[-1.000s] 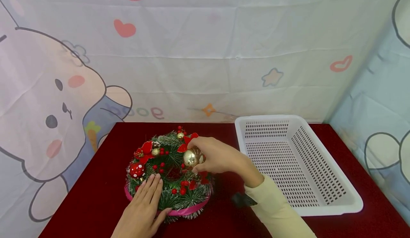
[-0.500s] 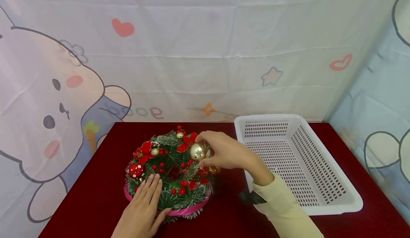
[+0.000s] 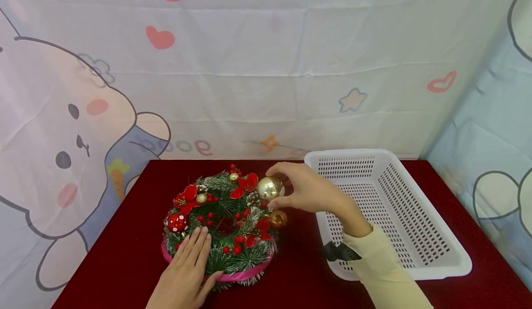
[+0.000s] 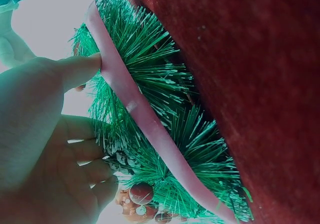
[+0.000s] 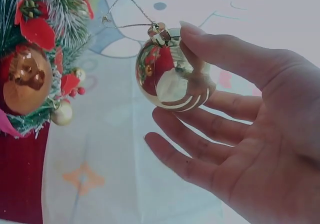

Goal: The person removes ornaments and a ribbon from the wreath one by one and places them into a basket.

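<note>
A green Christmas wreath [image 3: 216,258] with red flowers, berries and pinecones lies on the dark red cloth, a pink ribbon [image 4: 150,129] running round its side. My left hand [image 3: 187,267] rests on its near left part with straight fingers, the thumb at the ribbon. Between thumb and fingers, my right hand [image 3: 309,191] pinches a shiny gold Christmas ball [image 5: 172,76] above the wreath's right edge. The ball's thin hanging loop [image 5: 127,14] sticks out free in the right wrist view. An orange-gold ball [image 3: 278,218] sits at the wreath's right side, and a red white-dotted ball [image 3: 177,221] at its left.
A white perforated plastic basket [image 3: 450,267] stands at the right of the red-covered table [image 3: 112,263], partly behind my right forearm. Nothing shows inside it. A printed curtain [image 3: 249,92] hangs behind the table, and another stretch runs along the right side.
My right hand has moved right and a little up with the gold ball, away from the wreath's middle. The orange-gold ball has come into view beneath. The left hand has stayed put.
</note>
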Tool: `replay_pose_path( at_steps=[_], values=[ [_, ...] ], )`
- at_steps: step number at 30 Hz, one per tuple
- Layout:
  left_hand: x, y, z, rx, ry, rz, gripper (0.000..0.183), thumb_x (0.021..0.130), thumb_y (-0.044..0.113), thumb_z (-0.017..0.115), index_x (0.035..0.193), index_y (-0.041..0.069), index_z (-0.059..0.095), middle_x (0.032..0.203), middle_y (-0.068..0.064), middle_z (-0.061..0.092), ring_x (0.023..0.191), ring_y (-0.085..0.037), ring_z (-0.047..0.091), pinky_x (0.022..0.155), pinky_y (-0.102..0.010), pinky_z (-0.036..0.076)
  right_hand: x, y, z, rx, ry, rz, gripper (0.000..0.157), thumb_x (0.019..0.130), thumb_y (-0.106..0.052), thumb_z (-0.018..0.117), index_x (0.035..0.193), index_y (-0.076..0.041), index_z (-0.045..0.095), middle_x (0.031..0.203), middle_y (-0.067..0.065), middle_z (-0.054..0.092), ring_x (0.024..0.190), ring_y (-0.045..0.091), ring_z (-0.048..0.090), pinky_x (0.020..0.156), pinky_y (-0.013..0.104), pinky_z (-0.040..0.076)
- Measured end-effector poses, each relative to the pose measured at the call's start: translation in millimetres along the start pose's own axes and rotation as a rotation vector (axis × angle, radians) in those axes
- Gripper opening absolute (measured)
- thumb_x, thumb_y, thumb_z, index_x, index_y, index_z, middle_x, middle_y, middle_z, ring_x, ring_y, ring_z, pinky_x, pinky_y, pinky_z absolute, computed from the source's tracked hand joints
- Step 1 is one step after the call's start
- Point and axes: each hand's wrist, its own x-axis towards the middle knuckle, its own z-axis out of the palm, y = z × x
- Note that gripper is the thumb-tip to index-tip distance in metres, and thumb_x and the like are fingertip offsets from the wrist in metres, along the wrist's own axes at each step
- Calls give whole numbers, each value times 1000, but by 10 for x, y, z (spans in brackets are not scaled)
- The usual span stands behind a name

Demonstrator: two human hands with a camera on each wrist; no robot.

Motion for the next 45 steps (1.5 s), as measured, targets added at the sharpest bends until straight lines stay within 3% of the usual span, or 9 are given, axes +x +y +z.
replay_pose_path(
  at_steps=[3,6,9,10,13,17,20,22,45],
  values=[
    [0,-1,4,1,7,4,79,94,50,76,151,-1,55,162,-17,49,151,-35,49,125,-50,39,-22,30,-37,41,13,18,58,83,-23,91,132,-4,66,120,6,73,102,17,70,92,36,63],
    [-4,-4,8,-1,21,11,79,94,50,76,150,-1,56,162,-18,50,151,-35,50,135,-32,11,-41,76,-69,83,25,31,58,83,-20,91,132,-1,65,120,9,73,103,19,73,92,38,65],
    [-5,-8,9,-5,30,17,79,93,50,76,149,-1,56,161,-18,51,150,-36,50,125,-17,-17,-61,108,-109,99,36,47,58,83,-19,91,133,-1,65,119,9,73,104,20,73,92,40,65],
    [-4,-9,7,-1,30,19,79,93,50,77,149,-1,56,161,-18,51,150,-36,50,124,-15,-20,-69,114,-127,101,41,53,58,84,-19,90,133,-1,65,119,9,73,104,20,73,92,40,65],
    [-3,-9,2,-6,18,11,78,94,50,76,150,-1,56,161,-18,50,151,-36,49,123,-16,-20,-94,116,-183,106,61,63,58,83,-19,91,133,-3,65,119,7,73,104,19,72,90,37,64],
    [0,-10,-1,-14,2,1,78,94,50,75,150,-1,55,162,-18,49,152,-35,48,130,-21,-10,-117,147,-247,117,88,66,58,83,-20,91,133,-6,67,118,5,74,106,20,71,95,38,63],
    [4,-14,2,-8,11,11,78,94,50,76,149,-1,56,162,-18,50,151,-36,49,130,-19,-12,-125,197,-285,129,101,78,56,83,-20,91,132,-8,68,117,3,75,110,20,69,101,42,62],
    [3,-19,7,-4,23,19,78,93,50,76,149,-2,57,161,-18,51,150,-36,50,124,-14,-21,-129,231,-306,141,106,85,55,83,-20,91,132,-9,69,117,2,75,112,20,69,104,44,61],
    [8,-47,45,1,58,55,79,92,50,78,146,-4,59,157,-21,54,146,-39,54,126,-14,-20,-341,705,-520,395,149,151,54,83,-11,90,131,-5,66,126,13,71,117,28,69,105,37,61]
  ],
)
